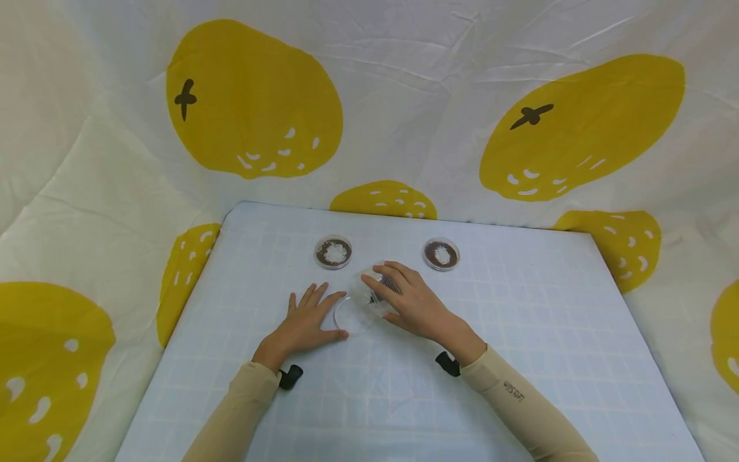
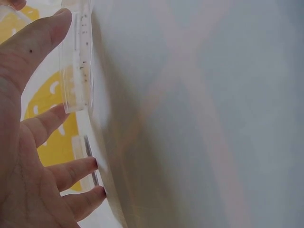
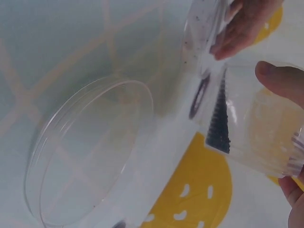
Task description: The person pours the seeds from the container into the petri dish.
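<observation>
My left hand (image 1: 306,324) rests on the cloth with its fingers spread, thumb and index finger against opposite sides of a clear petri dish (image 1: 353,317). Small dark specks show in this dish (image 2: 76,61) in the left wrist view. With the right hand (image 1: 412,301) I hold a clear plastic container (image 3: 242,118) tilted beside and above the dish. Dark grains (image 3: 220,126) gather at its lower end. The right thumb is on one side and fingertips on the other. Close to the right wrist camera lies another clear round dish or lid (image 3: 90,156), hard to make out from the head view.
Two petri dishes with brown contents and white bits stand farther back, one at left (image 1: 333,251) and one at right (image 1: 441,254). A pale checked cloth (image 1: 519,308) covers the table. Behind it hangs a white curtain with yellow fruit prints (image 1: 254,96).
</observation>
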Tool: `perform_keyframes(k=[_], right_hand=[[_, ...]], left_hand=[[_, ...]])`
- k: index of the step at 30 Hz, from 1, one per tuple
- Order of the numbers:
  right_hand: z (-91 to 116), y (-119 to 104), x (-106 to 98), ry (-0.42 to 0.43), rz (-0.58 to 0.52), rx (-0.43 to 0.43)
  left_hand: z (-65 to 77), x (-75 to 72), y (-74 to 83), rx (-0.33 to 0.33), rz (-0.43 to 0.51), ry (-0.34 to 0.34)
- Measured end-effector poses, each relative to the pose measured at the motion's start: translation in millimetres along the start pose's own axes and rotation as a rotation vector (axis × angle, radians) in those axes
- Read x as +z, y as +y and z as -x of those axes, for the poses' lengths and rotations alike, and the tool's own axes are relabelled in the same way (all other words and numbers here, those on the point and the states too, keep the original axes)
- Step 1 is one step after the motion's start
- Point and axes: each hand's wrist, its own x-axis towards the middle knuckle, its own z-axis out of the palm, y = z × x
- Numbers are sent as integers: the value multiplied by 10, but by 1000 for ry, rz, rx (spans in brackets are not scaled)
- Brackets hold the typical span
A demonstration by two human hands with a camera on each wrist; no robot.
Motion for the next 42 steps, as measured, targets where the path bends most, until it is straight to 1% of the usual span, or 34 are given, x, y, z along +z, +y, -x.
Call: perform_keyframes(k=[8,24,42], right_hand=[[-14,-4,-9,10,-13,0],[-11,-17,-26,-5,24,12],[-37,-26,-64,7,20,4]], left_hand=[[-9,4,4,-3,-1,-2],[11,3,11,7,-9,6],[2,13,4,6,-25,14]])
